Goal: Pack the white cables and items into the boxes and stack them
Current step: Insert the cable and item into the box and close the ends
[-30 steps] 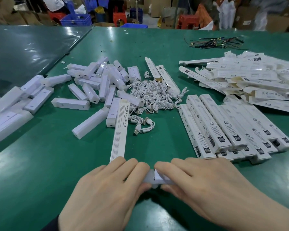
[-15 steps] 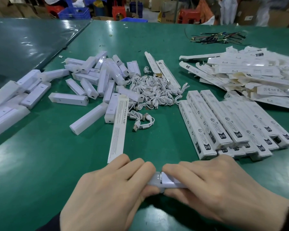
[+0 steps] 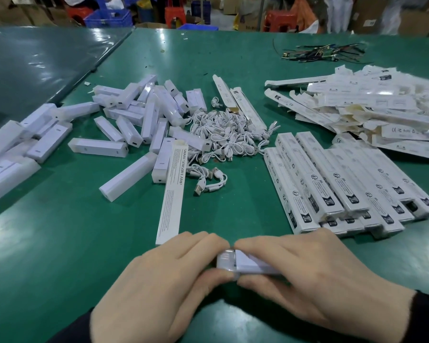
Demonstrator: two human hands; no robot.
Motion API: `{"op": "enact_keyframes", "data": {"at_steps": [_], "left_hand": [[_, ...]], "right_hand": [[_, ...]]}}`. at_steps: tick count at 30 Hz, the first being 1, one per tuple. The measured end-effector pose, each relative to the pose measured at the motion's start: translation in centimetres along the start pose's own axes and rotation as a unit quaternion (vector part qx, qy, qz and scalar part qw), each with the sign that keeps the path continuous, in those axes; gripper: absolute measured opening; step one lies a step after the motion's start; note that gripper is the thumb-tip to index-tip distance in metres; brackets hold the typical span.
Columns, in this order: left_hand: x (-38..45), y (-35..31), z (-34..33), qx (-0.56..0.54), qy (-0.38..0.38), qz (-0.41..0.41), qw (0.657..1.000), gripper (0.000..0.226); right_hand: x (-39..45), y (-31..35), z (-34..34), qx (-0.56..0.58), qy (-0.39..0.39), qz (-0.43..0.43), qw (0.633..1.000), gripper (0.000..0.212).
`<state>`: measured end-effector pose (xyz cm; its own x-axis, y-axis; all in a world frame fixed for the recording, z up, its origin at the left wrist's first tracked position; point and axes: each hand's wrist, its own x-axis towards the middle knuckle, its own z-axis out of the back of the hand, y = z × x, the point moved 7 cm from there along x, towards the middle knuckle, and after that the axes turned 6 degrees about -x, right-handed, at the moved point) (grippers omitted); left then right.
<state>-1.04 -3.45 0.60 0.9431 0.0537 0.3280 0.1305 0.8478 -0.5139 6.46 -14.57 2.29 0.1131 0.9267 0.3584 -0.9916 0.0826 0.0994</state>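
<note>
At the table's near edge both my hands hold one white lamp bar (image 3: 243, 264) that lies sideways. My left hand (image 3: 164, 283) grips its left end and my right hand (image 3: 305, 280) curls over its right part, hiding most of it. A long white box marked SMART SENSOR LAMP (image 3: 172, 191) lies just beyond my left fingers. A heap of coiled white cables (image 3: 223, 137) sits in the middle of the table. Packed boxes (image 3: 344, 184) lie side by side in a stacked row to the right.
Loose white lamp bars (image 3: 144, 112) are scattered at centre left, more at the far left (image 3: 22, 142). Flat unfolded boxes (image 3: 372, 105) are piled at the right rear. Dark wires (image 3: 325, 54) lie at the back. Green table (image 3: 72, 243), crates and stools beyond.
My hands and the lamp bar stay at the near edge. More of the bar's white end now shows between my fingers. The view has shifted slightly.
</note>
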Motion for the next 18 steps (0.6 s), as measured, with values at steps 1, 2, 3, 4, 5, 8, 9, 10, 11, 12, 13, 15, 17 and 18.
{"op": "enact_keyframes", "data": {"at_steps": [1, 2, 3, 4, 5, 8, 9, 10, 11, 12, 13, 15, 17, 18], "left_hand": [[-0.1, 0.4, 0.2, -0.037, -0.009, 0.003, 0.999, 0.026], [-0.1, 0.7, 0.6, -0.057, -0.018, -0.003, 0.998, 0.022], [-0.1, 0.7, 1.0, -0.063, -0.026, -0.013, 0.998, 0.018], [-0.1, 0.7, 1.5, -0.068, -0.040, -0.022, 0.997, 0.017], [-0.1, 0.9, 2.0, -0.087, -0.054, -0.020, 0.995, 0.017], [-0.2, 1.4, 3.2, -0.158, -0.084, 0.002, 0.984, 0.019], [-0.2, 1.4, 3.2, -0.173, -0.083, 0.005, 0.981, 0.020], [-0.1, 1.3, 3.3, -0.183, -0.081, 0.003, 0.980, 0.020], [0.1, 1.2, 3.3, -0.186, -0.076, -0.001, 0.980, 0.021], [0.1, 1.0, 3.3, -0.182, -0.071, -0.007, 0.981, 0.020], [0.2, 0.8, 3.3, -0.174, -0.067, -0.011, 0.982, 0.020], [0.2, 0.8, 3.4, -0.167, -0.076, -0.010, 0.983, 0.018], [0.1, 0.8, 3.6, -0.178, -0.107, -0.002, 0.978, 0.018], [0.1, 0.8, 3.7, -0.192, -0.124, 0.001, 0.974, 0.018]], "right_hand": [[0.1, -0.4, 0.0, 0.047, 0.010, -0.016, 0.999, 0.034], [0.2, -1.0, 0.2, 0.099, 0.016, -0.040, 0.994, 0.038], [0.3, -1.6, 0.5, 0.145, 0.018, -0.063, 0.987, 0.041], [0.3, -2.1, 0.8, 0.174, 0.015, -0.078, 0.981, 0.041], [0.4, -2.5, 1.1, 0.185, 0.013, -0.086, 0.979, 0.038], [0.8, -3.1, 1.1, 0.203, 0.026, -0.113, 0.972, 0.033], [0.9, -3.0, 0.9, 0.222, 0.038, -0.122, 0.967, 0.032], [0.9, -2.8, 0.6, 0.234, 0.046, -0.124, 0.963, 0.030], [1.0, -2.5, 0.4, 0.234, 0.055, -0.121, 0.963, 0.027], [1.1, -2.3, 0.3, 0.230, 0.065, -0.118, 0.964, 0.025], [1.1, -2.1, 0.1, 0.221, 0.076, -0.116, 0.965, 0.024], [1.3, -1.8, -0.1, 0.185, 0.094, -0.115, 0.971, 0.023], [1.6, -1.3, -0.3, 0.138, 0.103, -0.113, 0.979, 0.024], [1.9, -0.9, -0.4, 0.117, 0.106, -0.110, 0.981, 0.025]]}}
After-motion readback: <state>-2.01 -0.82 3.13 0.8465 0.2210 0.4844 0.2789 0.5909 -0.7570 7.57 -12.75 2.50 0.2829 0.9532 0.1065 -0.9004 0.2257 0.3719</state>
